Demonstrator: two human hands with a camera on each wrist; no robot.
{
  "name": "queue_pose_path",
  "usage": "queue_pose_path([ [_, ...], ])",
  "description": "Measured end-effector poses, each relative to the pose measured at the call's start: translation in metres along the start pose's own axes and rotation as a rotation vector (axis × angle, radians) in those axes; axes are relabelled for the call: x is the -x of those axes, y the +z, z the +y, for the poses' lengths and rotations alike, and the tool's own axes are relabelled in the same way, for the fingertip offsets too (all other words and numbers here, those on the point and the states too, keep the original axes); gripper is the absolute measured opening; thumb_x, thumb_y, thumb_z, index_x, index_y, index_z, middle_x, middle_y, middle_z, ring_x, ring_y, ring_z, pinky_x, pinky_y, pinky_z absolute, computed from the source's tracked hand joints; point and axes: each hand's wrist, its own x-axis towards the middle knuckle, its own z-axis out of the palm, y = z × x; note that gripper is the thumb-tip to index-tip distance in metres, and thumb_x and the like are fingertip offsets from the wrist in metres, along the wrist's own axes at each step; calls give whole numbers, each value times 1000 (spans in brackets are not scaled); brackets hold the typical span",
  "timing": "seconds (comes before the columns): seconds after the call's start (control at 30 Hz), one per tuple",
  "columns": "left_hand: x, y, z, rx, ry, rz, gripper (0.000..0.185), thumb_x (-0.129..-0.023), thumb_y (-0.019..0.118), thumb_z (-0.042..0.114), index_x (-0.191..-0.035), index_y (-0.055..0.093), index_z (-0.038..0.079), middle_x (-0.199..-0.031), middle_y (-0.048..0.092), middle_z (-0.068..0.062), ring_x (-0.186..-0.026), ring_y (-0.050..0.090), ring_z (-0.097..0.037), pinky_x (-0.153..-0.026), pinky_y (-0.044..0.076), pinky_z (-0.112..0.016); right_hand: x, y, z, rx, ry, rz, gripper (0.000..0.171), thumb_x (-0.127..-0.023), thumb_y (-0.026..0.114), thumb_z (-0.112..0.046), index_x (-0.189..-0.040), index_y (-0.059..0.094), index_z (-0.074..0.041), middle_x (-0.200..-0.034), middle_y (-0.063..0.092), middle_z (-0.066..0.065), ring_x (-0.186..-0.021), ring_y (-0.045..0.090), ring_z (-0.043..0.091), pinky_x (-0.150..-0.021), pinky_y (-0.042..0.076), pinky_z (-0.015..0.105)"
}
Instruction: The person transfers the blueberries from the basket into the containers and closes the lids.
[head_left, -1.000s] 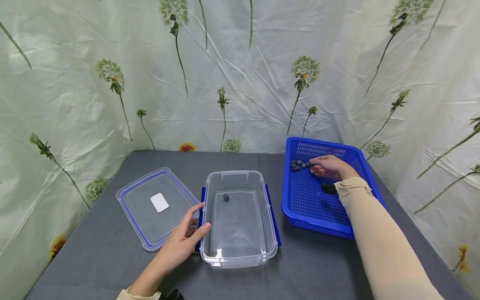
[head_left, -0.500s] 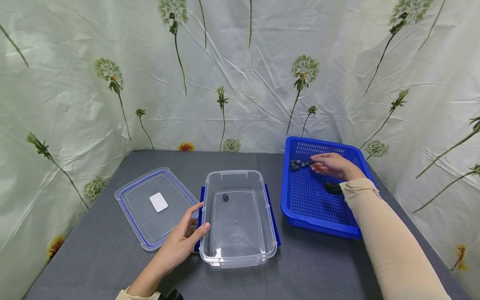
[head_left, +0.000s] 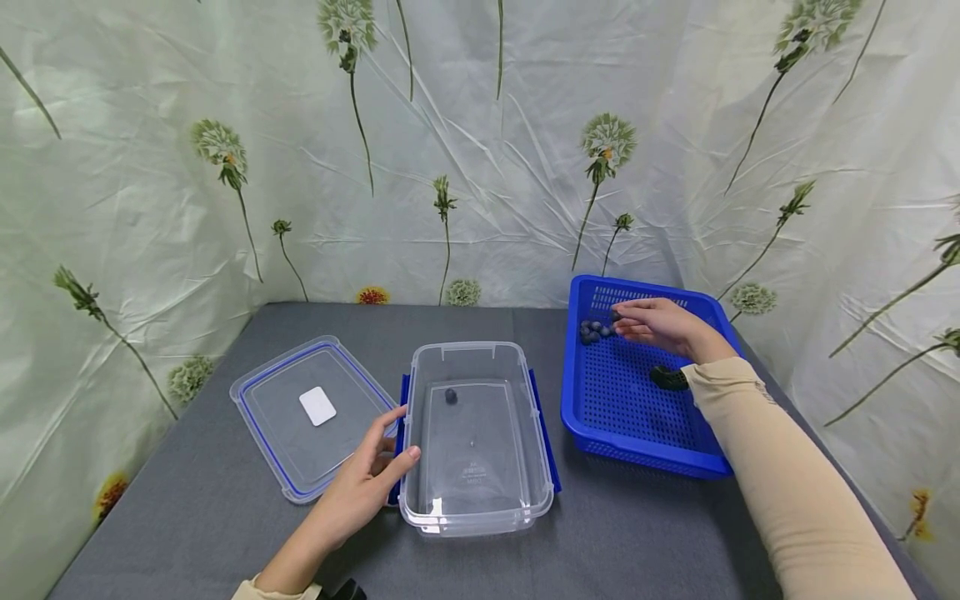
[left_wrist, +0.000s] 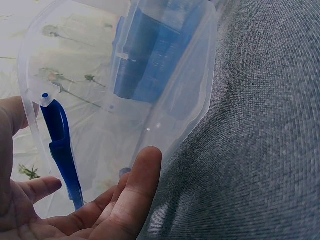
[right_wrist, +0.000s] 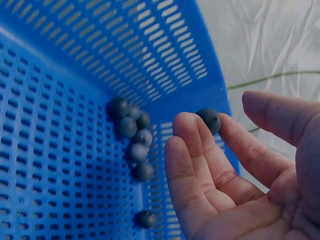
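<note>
My right hand (head_left: 660,327) hovers over the basket (head_left: 600,408), fingers (right_wrist: 200,145) pinching one berry (right_wrist: 208,120) just above the berry cluster (head_left: 595,331). My left hand (head_left: 367,479) steadies the tub (head_left: 477,517) on the counter (head_left: 187,500) (lid (head_left: 315,408) beside), fingers relaxed, probably touching its rim.

1. Our left hand (head_left: 360,483) lies low, fingers straight and relaxed, thumb spread apart.
2. Our right hand (head_left: 660,327) reaches forward, sleeved arm extended, fingertips (right_wrist: 200,131) pinched together, palm up.
</note>
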Motion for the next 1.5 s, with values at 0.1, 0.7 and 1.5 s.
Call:
queue_pose_path([
  [0.1,0,1,-1,3,6,7,63,-106,69,31,-162,39,33,-136,66,-24,-116,73,-34,-78,64,-46,3,2,-5,-9,-21,-15,60,-117,44,-23,-164,27,10,-104,71,-12,-97,71,0,-98,58,24],
  [0.7,-1,0,-1,3,5,-16,63,-107,67,31,-163,37,33,-137,65,-24,-115,73,-32,-81,65,-46,22,16,-15,70,-109,-61,60,-117,48,-27,-164,32,7,-123,70,-4,-107,70,1,-102,56,25],
  [1.5,0,-1,0,10,-3,-15,64,-107,68,32,-163,37,33,-134,65,-23,-112,73,-30,-79,65,-44,43,67,-49,69,-256,-184,52,-115,51,-23,-157,44,7,-129,71,6,-118,73,17,-102,57,26],
])
